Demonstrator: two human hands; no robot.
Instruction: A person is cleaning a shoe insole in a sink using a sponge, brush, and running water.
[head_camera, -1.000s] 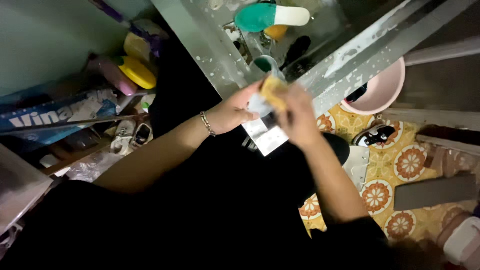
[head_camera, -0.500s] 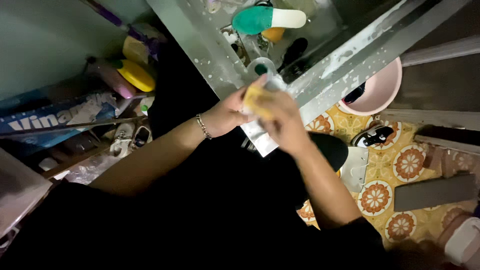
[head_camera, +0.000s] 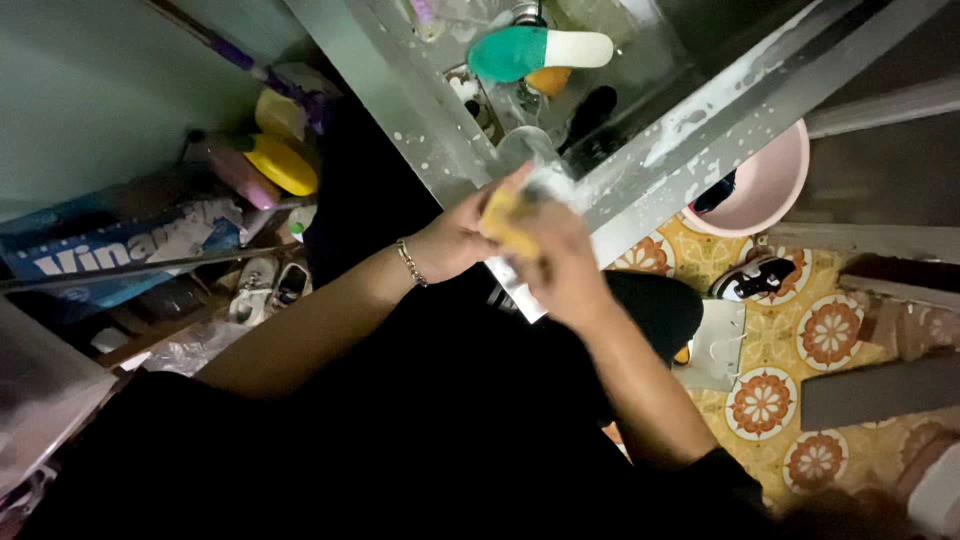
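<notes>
Both of my hands meet over the front rim of a wet steel sink (head_camera: 420, 100). My left hand (head_camera: 455, 240), with a bracelet at the wrist, has its fingers closed on a yellow sponge (head_camera: 505, 218). My right hand (head_camera: 562, 262) is closed over a small clear glass-like item (head_camera: 552, 182) and presses against the sponge. Most of that item is hidden by my fingers. Another clear cup (head_camera: 522, 145) stands in the sink just beyond my hands.
In the sink lie a green-and-white oblong object (head_camera: 540, 50) and an orange piece (head_camera: 548, 80). A pink basin (head_camera: 770, 190) and a sandal (head_camera: 755, 278) sit on the patterned tile floor (head_camera: 830, 335). Yellow bottles (head_camera: 280, 165), white shoes (head_camera: 265, 288) and a blue box (head_camera: 110, 255) crowd the left.
Both hands have shifted slightly left and toward me along the sink rim. The sponge has moved from the right hand's side to against the left hand's fingers.
</notes>
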